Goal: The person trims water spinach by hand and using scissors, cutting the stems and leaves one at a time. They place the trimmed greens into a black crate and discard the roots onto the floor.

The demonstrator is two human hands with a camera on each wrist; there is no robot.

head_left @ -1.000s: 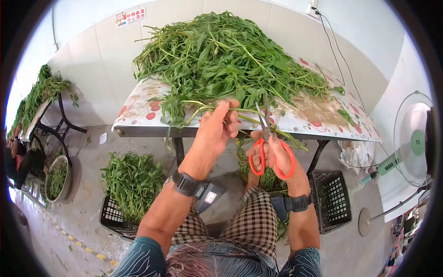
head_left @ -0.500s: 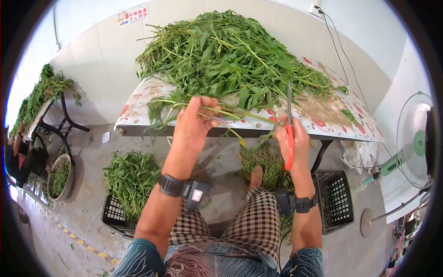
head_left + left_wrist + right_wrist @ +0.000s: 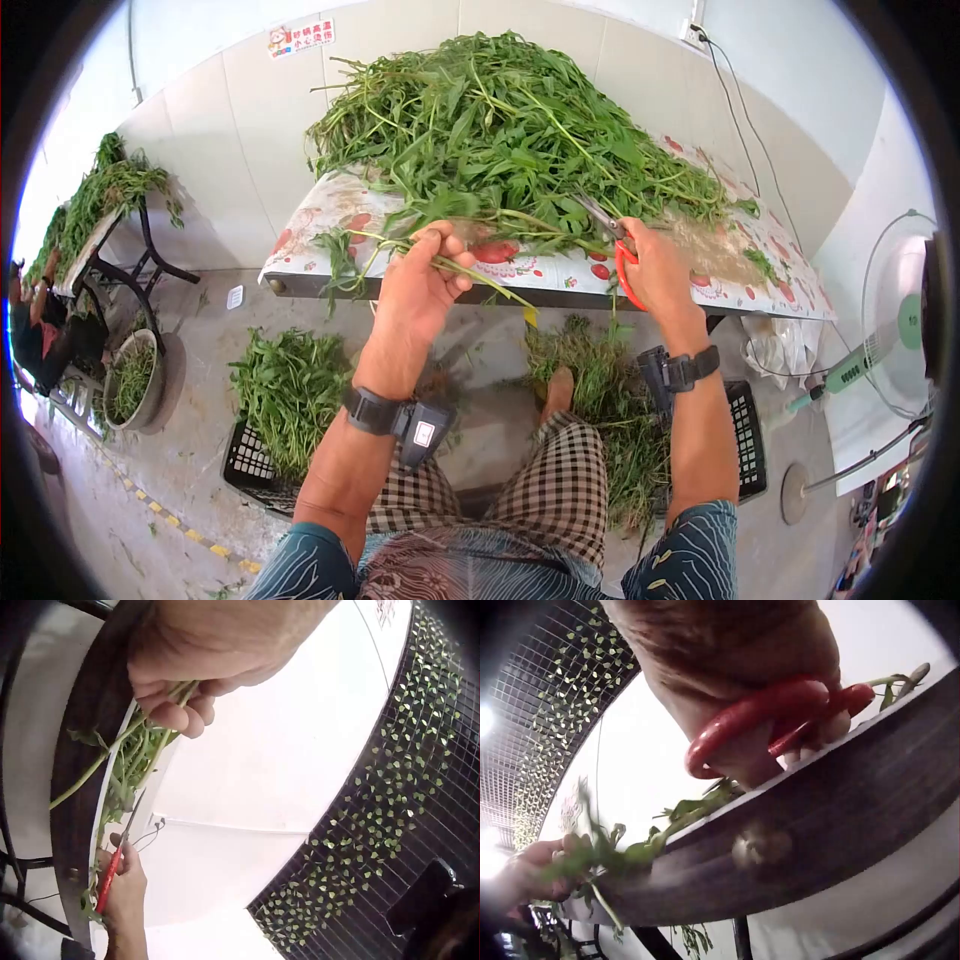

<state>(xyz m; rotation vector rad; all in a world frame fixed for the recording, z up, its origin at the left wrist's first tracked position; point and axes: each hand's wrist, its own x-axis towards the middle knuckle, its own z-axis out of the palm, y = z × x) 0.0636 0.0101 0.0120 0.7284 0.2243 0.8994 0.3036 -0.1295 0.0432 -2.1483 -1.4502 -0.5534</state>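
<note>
My left hand point(image 3: 418, 285) pinches a few leafy green stems point(image 3: 490, 285) between thumb and fingers, in front of the table edge. Their cut-looking ends point right, and leaves hang from the left side. In my right hand point(image 3: 660, 270) are scissors with red handles point(image 3: 625, 270), the fingers through the loops. The blades point up and left, close over the front of the leafy pile point(image 3: 500, 130). From the right wrist view, the red loops point(image 3: 757, 712) circle the fingers just above the table edge. The left wrist view shows the scissors point(image 3: 110, 879) beyond the stems.
The table point(image 3: 300, 225) has a fruit-patterned cover. Below stand a crate point(image 3: 240, 455) heaped with greens and another black crate point(image 3: 745, 435). Stalks point(image 3: 590, 370) lie on the floor by a foot. A fan point(image 3: 905, 310) stands at right, a basin point(image 3: 130, 380) at left.
Both hands have drawn apart: the left went leftward with the stems, the right moved right and up over the table edge. The scissors, earlier spread at the stem, have swung toward the pile.
</note>
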